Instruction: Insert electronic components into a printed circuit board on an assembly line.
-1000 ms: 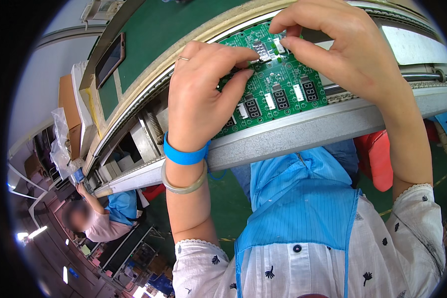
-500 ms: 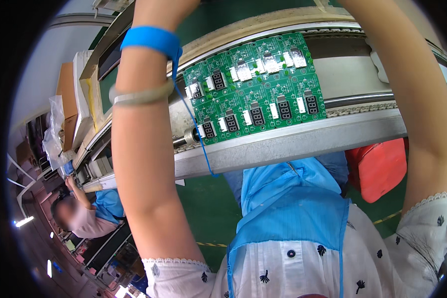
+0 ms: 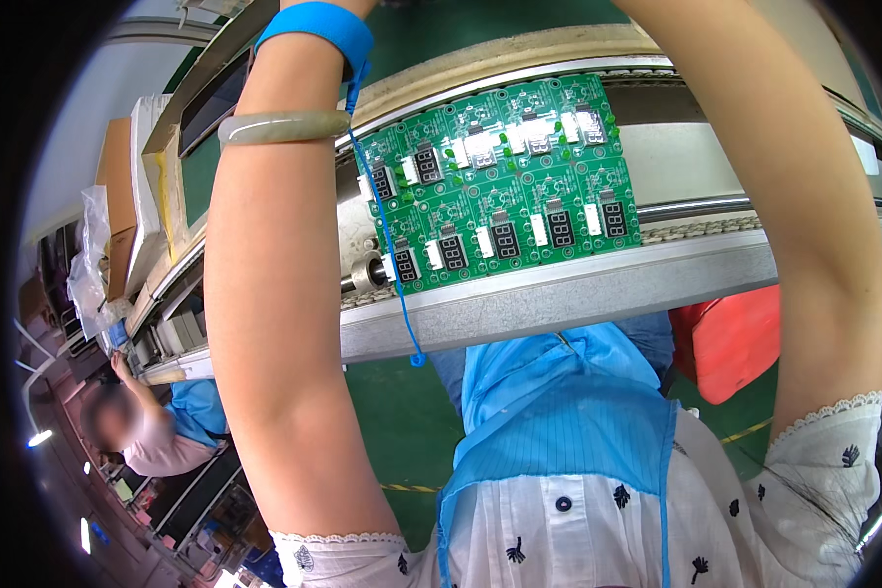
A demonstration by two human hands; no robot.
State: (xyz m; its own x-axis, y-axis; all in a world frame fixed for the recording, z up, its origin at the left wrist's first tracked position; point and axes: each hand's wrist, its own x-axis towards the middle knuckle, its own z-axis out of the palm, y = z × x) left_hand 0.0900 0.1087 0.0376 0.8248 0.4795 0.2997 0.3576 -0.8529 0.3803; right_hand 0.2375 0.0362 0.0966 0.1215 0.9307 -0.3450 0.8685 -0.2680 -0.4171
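Note:
Both my forearms reach up past the top edge of the view, so my hands and whatever they hold are out of sight. A blue wrist strap (image 3: 316,27) and a pale bangle (image 3: 284,127) circle my left arm. From the strap a thin blue cord (image 3: 390,245) hangs across the left end of a green circuit board panel (image 3: 519,186). The panel carries two rows of small boards, each with a digit display and a white connector. It lies between my arms on the conveyor's rails.
The conveyor's metal front rail (image 3: 559,279) runs between my body and the panel. A red seat (image 3: 730,343) stands below it at right. On the far left are cardboard (image 3: 120,206), a clear plastic bag (image 3: 90,265) and another person (image 3: 157,431) with an arm raised to the line.
My arms have shifted slightly left and upward in the view, and less of my left wrist shows. The panel sits in nearly the same place; the cord now hangs straighter over it.

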